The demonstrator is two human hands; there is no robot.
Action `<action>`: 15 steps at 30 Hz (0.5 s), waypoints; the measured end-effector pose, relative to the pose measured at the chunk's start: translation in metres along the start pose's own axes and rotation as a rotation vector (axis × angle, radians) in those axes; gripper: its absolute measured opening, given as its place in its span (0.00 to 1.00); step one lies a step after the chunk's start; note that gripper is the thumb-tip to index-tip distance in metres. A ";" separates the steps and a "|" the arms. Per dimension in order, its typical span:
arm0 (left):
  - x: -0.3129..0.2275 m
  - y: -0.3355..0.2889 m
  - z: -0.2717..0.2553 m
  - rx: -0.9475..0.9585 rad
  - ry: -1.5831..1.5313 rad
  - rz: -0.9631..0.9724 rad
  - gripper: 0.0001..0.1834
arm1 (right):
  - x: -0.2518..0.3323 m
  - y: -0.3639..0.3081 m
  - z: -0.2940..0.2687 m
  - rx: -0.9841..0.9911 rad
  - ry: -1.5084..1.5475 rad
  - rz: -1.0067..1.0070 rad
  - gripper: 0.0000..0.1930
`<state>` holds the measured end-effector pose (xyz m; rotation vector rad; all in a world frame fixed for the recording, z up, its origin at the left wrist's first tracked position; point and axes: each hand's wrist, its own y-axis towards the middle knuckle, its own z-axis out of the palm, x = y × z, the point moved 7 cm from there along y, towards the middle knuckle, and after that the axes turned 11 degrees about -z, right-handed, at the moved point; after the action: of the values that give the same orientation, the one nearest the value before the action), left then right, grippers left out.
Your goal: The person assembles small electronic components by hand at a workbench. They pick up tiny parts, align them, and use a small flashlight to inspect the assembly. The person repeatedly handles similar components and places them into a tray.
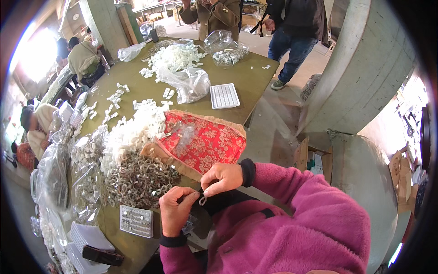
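My left hand [175, 208] and my right hand [222, 178] meet in front of my lap, past the table's near edge, both closed in a pinch. From the right fingertips hangs a small brown braided loop [203, 201]. The left thumb and fingers pinch close beside it; what they grip is too small to make out. Just left of the hands, a heap of similar brown-grey loops [141, 180] lies on the table. Below that heap is a white slotted tray [123, 223] with rows of small pieces in it.
A red floral cloth [214, 144] lies at the table's edge, with a heap of small white pieces [132, 130] beside it. Farther off are a clear plastic bag [194, 84], a white tray [225, 96] and more white pieces [175, 57]. A dark phone-like object [102, 255] lies near left. People stand beyond.
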<state>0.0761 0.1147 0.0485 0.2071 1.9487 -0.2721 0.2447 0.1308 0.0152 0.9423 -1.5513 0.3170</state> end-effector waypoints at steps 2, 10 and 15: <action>-0.016 -0.005 -0.001 -0.064 0.202 0.186 0.06 | 0.014 -0.001 -0.008 -0.196 -0.471 -0.137 0.10; 0.019 -0.015 0.033 0.061 -0.564 -0.308 0.03 | 0.000 -0.007 0.020 -0.442 0.771 0.123 0.10; 0.005 -0.014 0.006 0.048 -0.172 -0.103 0.02 | 0.019 -0.005 0.010 -0.029 0.029 -0.141 0.08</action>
<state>0.0757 0.1002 0.0433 0.1106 1.7856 -0.3928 0.2423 0.1133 0.0290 1.0146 -1.4505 0.2070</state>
